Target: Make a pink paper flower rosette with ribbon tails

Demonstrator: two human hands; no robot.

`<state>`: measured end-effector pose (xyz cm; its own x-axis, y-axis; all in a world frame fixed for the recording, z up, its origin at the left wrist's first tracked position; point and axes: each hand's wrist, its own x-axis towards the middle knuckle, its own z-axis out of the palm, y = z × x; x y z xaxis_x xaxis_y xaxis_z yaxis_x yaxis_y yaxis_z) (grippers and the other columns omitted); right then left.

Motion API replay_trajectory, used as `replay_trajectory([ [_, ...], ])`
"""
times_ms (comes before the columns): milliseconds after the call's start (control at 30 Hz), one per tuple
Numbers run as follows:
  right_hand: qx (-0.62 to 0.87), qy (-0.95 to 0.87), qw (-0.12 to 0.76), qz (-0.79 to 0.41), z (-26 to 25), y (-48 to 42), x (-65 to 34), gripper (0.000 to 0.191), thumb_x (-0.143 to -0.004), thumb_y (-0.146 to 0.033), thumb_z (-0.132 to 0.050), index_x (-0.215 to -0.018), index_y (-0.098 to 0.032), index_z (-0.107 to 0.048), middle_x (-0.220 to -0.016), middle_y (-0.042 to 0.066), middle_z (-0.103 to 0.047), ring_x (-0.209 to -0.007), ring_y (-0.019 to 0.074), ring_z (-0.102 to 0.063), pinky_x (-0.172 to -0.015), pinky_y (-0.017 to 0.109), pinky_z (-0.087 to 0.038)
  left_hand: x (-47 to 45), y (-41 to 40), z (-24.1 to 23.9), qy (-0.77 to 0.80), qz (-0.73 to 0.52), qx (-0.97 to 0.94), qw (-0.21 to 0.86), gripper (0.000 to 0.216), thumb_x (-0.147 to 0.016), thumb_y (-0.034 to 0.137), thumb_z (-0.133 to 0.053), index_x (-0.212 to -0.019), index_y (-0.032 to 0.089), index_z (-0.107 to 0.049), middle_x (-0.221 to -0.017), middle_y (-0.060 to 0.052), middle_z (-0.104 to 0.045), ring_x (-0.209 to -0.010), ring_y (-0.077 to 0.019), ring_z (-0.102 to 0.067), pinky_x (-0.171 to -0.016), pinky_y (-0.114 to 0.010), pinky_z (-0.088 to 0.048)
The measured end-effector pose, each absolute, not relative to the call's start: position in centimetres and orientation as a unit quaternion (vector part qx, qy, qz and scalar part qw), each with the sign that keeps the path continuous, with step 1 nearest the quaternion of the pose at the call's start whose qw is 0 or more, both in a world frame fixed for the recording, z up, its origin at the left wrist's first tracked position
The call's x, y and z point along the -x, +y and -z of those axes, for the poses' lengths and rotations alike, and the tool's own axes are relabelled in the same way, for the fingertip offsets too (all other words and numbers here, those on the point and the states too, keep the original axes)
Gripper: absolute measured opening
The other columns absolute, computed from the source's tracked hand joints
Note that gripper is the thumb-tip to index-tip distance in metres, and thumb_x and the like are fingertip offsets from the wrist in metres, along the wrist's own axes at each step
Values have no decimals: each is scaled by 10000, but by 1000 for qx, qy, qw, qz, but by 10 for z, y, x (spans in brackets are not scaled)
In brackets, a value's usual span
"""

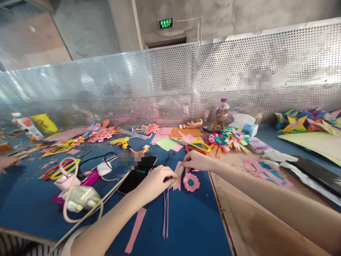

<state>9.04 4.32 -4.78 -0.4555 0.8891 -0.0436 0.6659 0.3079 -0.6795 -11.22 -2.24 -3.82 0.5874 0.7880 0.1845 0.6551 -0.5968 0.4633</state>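
My left hand (157,179) is closed in a pinch on a small light green paper strip (179,175) above the blue table (191,220). Just to its right, my right hand (198,161) pinches the upper end of a pink paper piece (178,177) that the green strip lies against. Right below the hands lies a small pink paper flower (191,182) with a teal centre. Thin pink strips (166,213) trail down toward me. A black phone (137,174) lies just left of my left hand.
Scissors with yellow handles (195,145), a yellow glue gun (120,142), coloured paper sheets (170,140) and finished paper flowers (229,138) lie further back. A bottle (221,115) stands by the perforated metal screen (186,78). Cables and a charger (80,197) sit left. Another person's hand (7,162) shows at far left.
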Motion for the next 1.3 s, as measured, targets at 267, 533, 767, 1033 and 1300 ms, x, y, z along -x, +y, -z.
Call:
replay_trajectory([
  [267, 499, -796, 169, -298, 47, 41, -89, 260, -735, -355, -560, -707, -130, -688, -638, 41, -669, -534, 109, -551, -428, 172, -368, 113, -22, 42, 389, -189, -889, 149, 191, -838, 235, -512, -862, 260, -700, -955, 15, -663, -907, -157, -547, -822, -266, -403],
  [533, 514, -815, 186, -192, 40, 48, -95, 229, -738, -274, -505, -670, -131, -671, -622, 43, -632, -557, 130, -539, -504, 213, -375, 115, -21, 43, 382, -172, -898, 137, 211, -848, 256, -502, -948, 271, -688, -984, 5, -654, -913, -164, -541, -824, -279, -404],
  [767, 417, -881, 197, -108, 38, 25, -101, 263, -737, -147, -475, -846, -197, -709, -805, 49, -589, -797, 155, -514, -729, 240, -382, 113, -20, 45, 378, -171, -902, 118, 203, -843, 238, -508, -920, 268, -693, -977, 13, -657, -896, -162, -547, -823, -269, -400],
  [1033, 375, -916, 142, -3, 51, 15, -103, 329, -768, -121, -447, -956, -240, -690, -781, 64, -529, -840, 200, -451, -705, 297, -343, 112, -21, 44, 390, -158, -900, 110, 197, -840, 235, -515, -926, 254, -692, -970, 17, -654, -893, -163, -533, -813, -262, -399],
  [1300, 363, -924, 112, 46, 52, 10, -99, 305, -800, -148, -445, -993, -227, -668, -803, 70, -505, -825, 195, -433, -709, 301, -335, 111, -21, 46, 389, -166, -899, 110, 199, -844, 240, -507, -939, 253, -682, -983, 11, -647, -902, -165, -533, -831, -272, -395],
])
